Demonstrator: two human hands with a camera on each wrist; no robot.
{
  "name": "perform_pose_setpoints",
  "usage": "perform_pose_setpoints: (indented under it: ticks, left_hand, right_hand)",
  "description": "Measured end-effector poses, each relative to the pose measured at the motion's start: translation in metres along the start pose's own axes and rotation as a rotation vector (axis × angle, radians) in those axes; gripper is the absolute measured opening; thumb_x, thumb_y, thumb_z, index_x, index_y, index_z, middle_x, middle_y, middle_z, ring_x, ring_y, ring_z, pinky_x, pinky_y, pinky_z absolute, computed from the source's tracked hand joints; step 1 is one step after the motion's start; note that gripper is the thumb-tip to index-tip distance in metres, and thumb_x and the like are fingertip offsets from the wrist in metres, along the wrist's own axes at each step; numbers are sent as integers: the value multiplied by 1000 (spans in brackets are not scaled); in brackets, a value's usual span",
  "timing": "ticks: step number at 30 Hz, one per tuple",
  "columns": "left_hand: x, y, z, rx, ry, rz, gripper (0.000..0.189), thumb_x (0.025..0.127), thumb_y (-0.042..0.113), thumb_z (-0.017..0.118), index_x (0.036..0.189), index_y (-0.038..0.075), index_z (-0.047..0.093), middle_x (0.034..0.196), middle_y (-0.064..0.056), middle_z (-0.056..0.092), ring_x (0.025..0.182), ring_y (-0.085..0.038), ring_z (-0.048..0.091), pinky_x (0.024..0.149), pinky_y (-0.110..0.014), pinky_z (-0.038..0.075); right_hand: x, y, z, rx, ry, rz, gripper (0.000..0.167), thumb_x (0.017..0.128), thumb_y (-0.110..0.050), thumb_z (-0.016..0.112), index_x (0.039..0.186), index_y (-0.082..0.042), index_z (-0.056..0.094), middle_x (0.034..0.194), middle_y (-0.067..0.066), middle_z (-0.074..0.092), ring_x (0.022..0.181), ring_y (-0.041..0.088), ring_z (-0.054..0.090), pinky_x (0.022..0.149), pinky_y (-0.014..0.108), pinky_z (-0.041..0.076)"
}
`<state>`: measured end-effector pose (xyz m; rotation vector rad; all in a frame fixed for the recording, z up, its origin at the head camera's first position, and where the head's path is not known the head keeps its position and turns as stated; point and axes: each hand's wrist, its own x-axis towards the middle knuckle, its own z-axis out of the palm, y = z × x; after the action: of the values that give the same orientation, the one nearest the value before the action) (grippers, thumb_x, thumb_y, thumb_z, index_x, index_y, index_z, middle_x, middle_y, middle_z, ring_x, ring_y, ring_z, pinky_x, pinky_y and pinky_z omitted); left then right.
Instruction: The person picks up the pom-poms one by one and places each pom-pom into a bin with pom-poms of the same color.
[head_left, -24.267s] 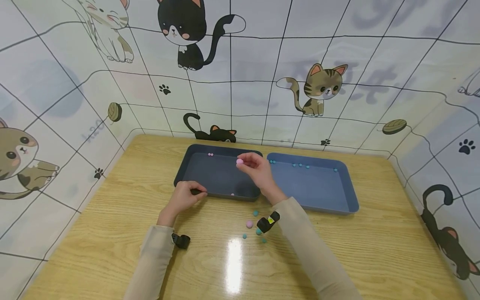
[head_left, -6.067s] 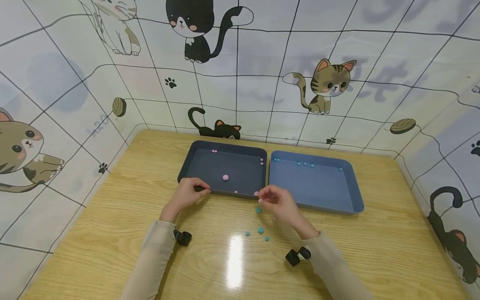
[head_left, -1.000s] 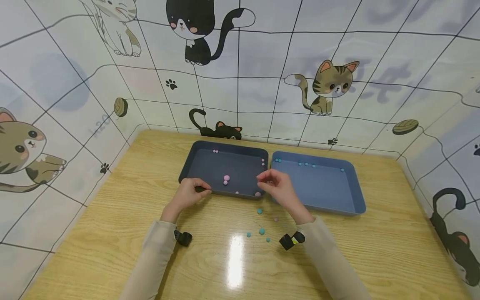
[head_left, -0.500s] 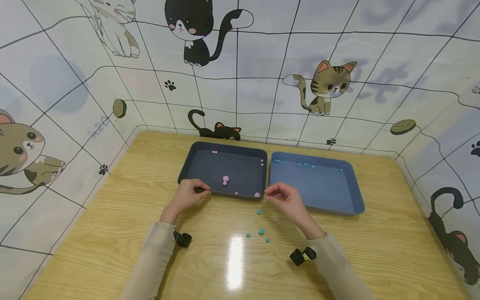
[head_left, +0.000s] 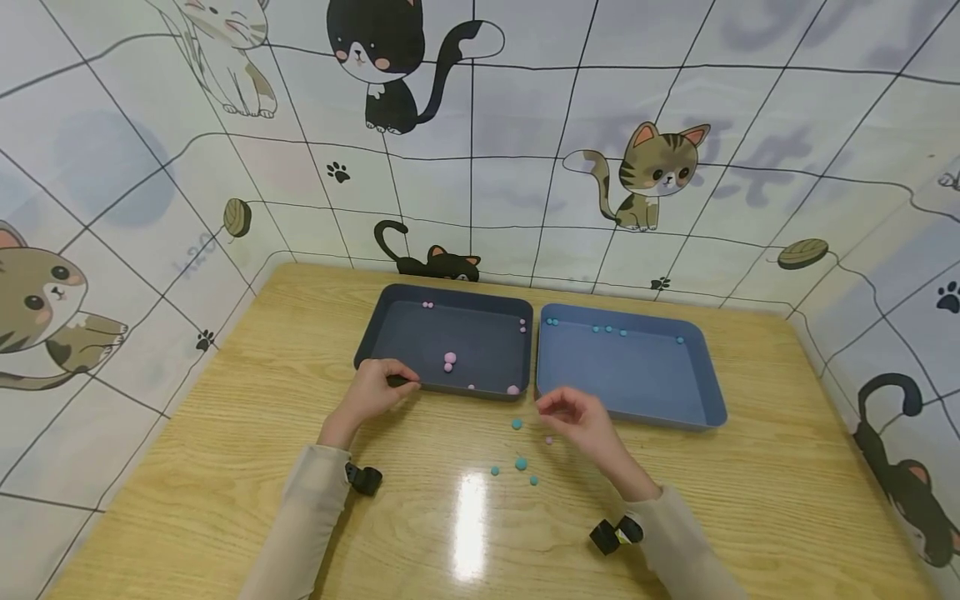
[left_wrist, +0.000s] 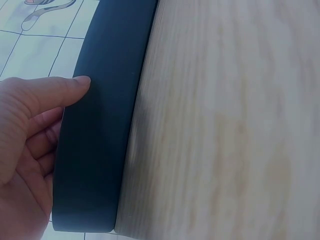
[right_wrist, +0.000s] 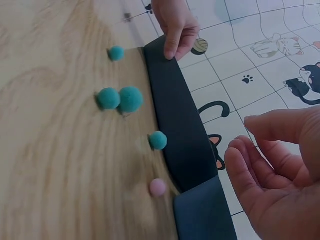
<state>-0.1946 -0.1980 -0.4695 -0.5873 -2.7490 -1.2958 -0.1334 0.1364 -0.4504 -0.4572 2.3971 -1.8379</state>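
1. Along the left side, a beige cat print [head_left: 60, 312] is showing on the tiled backdrop [head_left: 517, 108], with its back being cut off by the frame's edge.
2. Next, a sleeved left forearm [head_left: 300, 508] is running out of the bottom edge, and a black wrist camera [head_left: 365, 479] is sitting at its cuff.
3. The left hand [head_left: 375, 390] is gripping the dark tray [head_left: 412, 337] by its near rim, covering the near-left corner; in the left wrist view its fingers are partly hiding behind the tray's side.
4. Eight pink pom-poms [head_left: 450, 358] are lying inside that tray, one of them half disappearing behind the near rim.
5. On the wooden table [head_left: 225, 433], four teal pom-poms [head_left: 521, 463] and a lone pink pom-pom [head_left: 549, 440] are lying in front of the trays, near a streak of glare [head_left: 470, 525] that is washing out the grain.
6. The right hand [head_left: 583, 423] is hovering above them, fingers loosely bent and thumb parted, blocking the blue tray's near-left corner.
7. The blue tray [head_left: 630, 375] is standing just beside the dark one, and six small teal pom-poms are resting toward its far side.
8. Far right, a dark cat print [head_left: 892, 471] is meeting the frame's edge.
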Motion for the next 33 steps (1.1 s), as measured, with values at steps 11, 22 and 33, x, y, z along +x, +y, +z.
perform_pose_setpoints:
  ticks: [11,22,33]
  left_hand:
    - [0,-1,0,20,-2,2,7,80,8,73,84,2,74,82,-3,69,77,-16,63,70,-31,51]
    - [0,0,0,19,-6,-6,5,80,6,73,84,3,74,82,-3,69,77,-17,62,70,-31,51]
    - [0,0,0,25,-4,12,5,80,6,73,84,3,74,81,-4,69,76,-17,63,70,-32,52]
  right_hand:
    - [-9,11,0,-4,-24,47,17,81,9,65,97,11,60,96,26,62,87,31,63,72,26,53]
    - [-12,18,1,-79,-58,37,19,78,11,66,96,8,62,94,21,63,85,28,63,74,25,52]
    - [-15,25,-1,-183,-97,56,18,79,10,67,95,3,63,94,15,64,86,28,62,73,27,52]
